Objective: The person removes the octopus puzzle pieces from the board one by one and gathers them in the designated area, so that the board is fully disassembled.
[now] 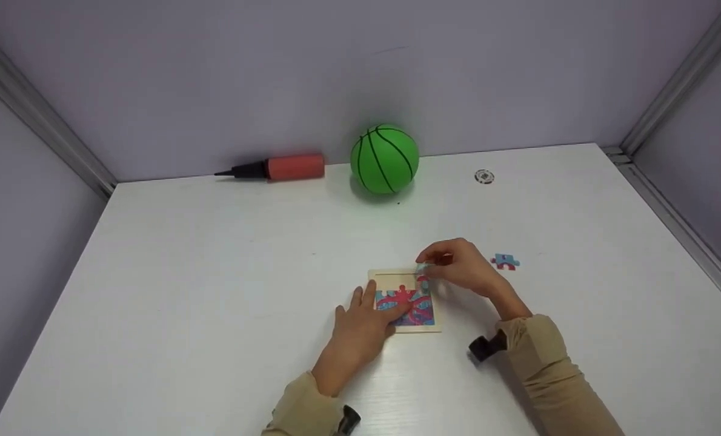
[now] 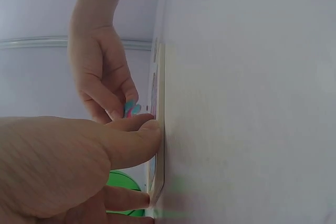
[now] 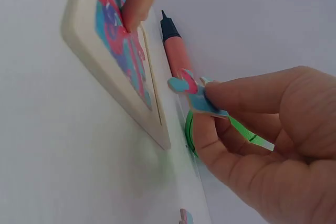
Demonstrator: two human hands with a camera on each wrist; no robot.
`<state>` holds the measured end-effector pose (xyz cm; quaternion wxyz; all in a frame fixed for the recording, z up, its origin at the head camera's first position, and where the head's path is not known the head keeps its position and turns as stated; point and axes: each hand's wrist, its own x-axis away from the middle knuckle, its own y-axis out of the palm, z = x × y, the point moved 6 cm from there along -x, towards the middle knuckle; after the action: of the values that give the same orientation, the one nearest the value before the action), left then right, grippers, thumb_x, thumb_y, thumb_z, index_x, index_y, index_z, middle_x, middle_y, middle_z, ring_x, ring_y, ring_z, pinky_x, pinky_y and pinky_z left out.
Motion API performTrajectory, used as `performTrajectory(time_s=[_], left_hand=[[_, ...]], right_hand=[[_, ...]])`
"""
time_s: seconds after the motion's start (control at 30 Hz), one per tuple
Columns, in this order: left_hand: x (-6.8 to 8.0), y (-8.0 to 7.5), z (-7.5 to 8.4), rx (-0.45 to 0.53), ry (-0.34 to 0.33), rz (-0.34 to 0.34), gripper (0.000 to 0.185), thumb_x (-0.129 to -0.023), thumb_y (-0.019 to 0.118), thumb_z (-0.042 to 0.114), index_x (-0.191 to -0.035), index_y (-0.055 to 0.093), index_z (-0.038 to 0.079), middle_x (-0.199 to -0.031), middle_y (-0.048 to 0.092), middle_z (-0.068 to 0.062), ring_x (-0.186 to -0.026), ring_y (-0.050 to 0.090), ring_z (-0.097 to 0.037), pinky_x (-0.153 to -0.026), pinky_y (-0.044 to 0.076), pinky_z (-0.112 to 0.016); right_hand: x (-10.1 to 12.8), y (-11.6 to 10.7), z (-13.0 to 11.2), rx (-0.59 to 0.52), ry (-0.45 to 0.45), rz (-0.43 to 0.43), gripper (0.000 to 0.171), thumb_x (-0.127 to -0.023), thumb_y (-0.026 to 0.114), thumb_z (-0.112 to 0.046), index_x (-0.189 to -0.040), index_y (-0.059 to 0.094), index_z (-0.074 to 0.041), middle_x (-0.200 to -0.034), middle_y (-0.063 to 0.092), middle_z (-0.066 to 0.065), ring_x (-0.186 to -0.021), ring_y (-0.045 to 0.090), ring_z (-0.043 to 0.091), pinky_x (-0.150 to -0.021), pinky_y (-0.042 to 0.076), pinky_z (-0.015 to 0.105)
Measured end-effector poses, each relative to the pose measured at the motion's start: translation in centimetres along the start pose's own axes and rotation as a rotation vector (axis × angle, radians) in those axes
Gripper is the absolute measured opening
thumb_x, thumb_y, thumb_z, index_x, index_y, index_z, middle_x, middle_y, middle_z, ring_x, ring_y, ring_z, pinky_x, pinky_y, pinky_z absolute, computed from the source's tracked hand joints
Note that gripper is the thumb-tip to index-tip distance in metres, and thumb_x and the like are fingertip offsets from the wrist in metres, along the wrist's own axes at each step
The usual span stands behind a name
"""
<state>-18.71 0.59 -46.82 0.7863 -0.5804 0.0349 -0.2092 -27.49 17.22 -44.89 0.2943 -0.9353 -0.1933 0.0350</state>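
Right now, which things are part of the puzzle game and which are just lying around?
Part of the puzzle:
puzzle tray, with the left hand resting on it
puzzle piece, pinched by the right hand
spare piece on the table

Just lying around:
green ball
red pump
small round disc
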Motion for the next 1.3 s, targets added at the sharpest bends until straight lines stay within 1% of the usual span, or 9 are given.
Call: performTrajectory(time_s=[0.1, 0.2, 0.3, 0.5, 0.63, 0.9, 1.03, 1.17, 1.3], left_hand=[[0.0, 0.0, 0.0, 0.001, 0.000, -0.001, 0.047, -0.093, 0.062, 0.026, -0.138, 0.052, 0.039, -0.152, 0.029, -0.020, -0.137, 0.030, -0.043, -0.096, 0.036, -0.063], [0.0, 0.1, 0.0, -0.001, 0.001, -0.003, 0.047, -0.094, 0.062, 0.027, -0.138, 0.051, 0.040, -0.152, 0.028, -0.020, -0.137, 0.030, -0.043, -0.096, 0.036, -0.064], [0.0, 0.0, 0.1, -0.010, 0.005, -0.004, 0.048, -0.094, 0.061, 0.027, -0.138, 0.050, 0.041, -0.152, 0.028, -0.020, -0.137, 0.030, -0.042, -0.096, 0.037, -0.063], [0.1, -0.1, 0.3, -0.013, 0.020, 0.010, 0.048, -0.094, 0.062, 0.026, -0.138, 0.051, 0.041, -0.151, 0.030, -0.020, -0.136, 0.032, -0.042, -0.095, 0.038, -0.063], [0.1, -0.1, 0.3, -0.006, 0.021, 0.012, 0.049, -0.093, 0.062, 0.025, -0.138, 0.050, 0.040, -0.151, 0.030, -0.021, -0.136, 0.032, -0.042, -0.095, 0.038, -0.062], [0.1, -0.2, 0.2, 0.041, 0.005, 0.002, 0.049, -0.093, 0.063, 0.024, -0.138, 0.051, 0.038, -0.152, 0.028, -0.022, -0.137, 0.028, -0.044, -0.097, 0.034, -0.065], [0.2, -0.2, 0.1, 0.018, 0.017, 0.023, 0.048, -0.092, 0.064, 0.024, -0.137, 0.053, 0.038, -0.151, 0.030, -0.022, -0.136, 0.031, -0.044, -0.095, 0.036, -0.065], [0.3, -0.4, 0.2, -0.013, 0.029, 0.039, 0.048, -0.092, 0.065, 0.025, -0.136, 0.054, 0.038, -0.150, 0.032, -0.022, -0.134, 0.034, -0.044, -0.093, 0.039, -0.063], [0.3, -0.4, 0.3, 0.001, 0.021, 0.025, 0.048, -0.092, 0.064, 0.025, -0.137, 0.053, 0.037, -0.151, 0.031, -0.022, -0.135, 0.032, -0.044, -0.094, 0.038, -0.063]], right_hand=[[0.3, -1.0, 0.4, -0.064, -0.001, 0.015, 0.019, -0.086, 0.066, -0.003, -0.103, 0.071, 0.001, -0.105, 0.067, 0.011, -0.093, 0.055, 0.022, -0.089, 0.047, 0.034], [0.7, -1.9, 1.2, -0.115, 0.024, 0.020, 0.020, -0.086, 0.066, -0.003, -0.104, 0.070, 0.003, -0.108, 0.065, 0.014, -0.093, 0.054, 0.021, -0.084, 0.049, 0.030], [1.2, -3.0, 2.0, -0.124, 0.056, 0.037, 0.020, -0.086, 0.067, -0.005, -0.105, 0.069, 0.002, -0.108, 0.063, 0.014, -0.093, 0.053, 0.022, -0.079, 0.049, 0.027], [2.7, -5.2, 3.8, -0.083, 0.127, 0.064, 0.023, -0.087, 0.068, -0.010, -0.107, 0.069, -0.001, -0.108, 0.063, 0.012, -0.097, 0.056, 0.024, -0.080, 0.050, 0.027], [4.1, -7.2, 5.2, -0.075, 0.141, 0.092, 0.026, -0.088, 0.067, -0.010, -0.110, 0.067, 0.002, -0.110, 0.062, 0.015, -0.099, 0.056, 0.024, -0.079, 0.050, 0.025], [6.3, -11.4, 7.2, -0.065, 0.145, 0.149, 0.031, -0.093, 0.063, -0.012, -0.118, 0.063, 0.006, -0.119, 0.058, 0.021, -0.097, 0.056, 0.013, -0.078, 0.049, 0.021], [7.1, -12.9, 8.2, -0.061, 0.161, 0.160, 0.032, -0.095, 0.060, -0.011, -0.120, 0.061, 0.009, -0.122, 0.057, 0.023, -0.094, 0.058, 0.008, -0.078, 0.049, 0.021], [8.0, -14.1, 9.3, 0.004, 0.220, 0.170, 0.032, -0.095, 0.059, -0.011, -0.120, 0.061, 0.009, -0.120, 0.056, 0.023, -0.091, 0.057, 0.007, -0.077, 0.048, 0.019], [8.4, -14.6, 10.4, 0.069, 0.294, 0.181, 0.032, -0.096, 0.057, -0.012, -0.120, 0.061, 0.008, -0.116, 0.057, 0.020, -0.090, 0.053, 0.014, -0.074, 0.047, 0.021]])
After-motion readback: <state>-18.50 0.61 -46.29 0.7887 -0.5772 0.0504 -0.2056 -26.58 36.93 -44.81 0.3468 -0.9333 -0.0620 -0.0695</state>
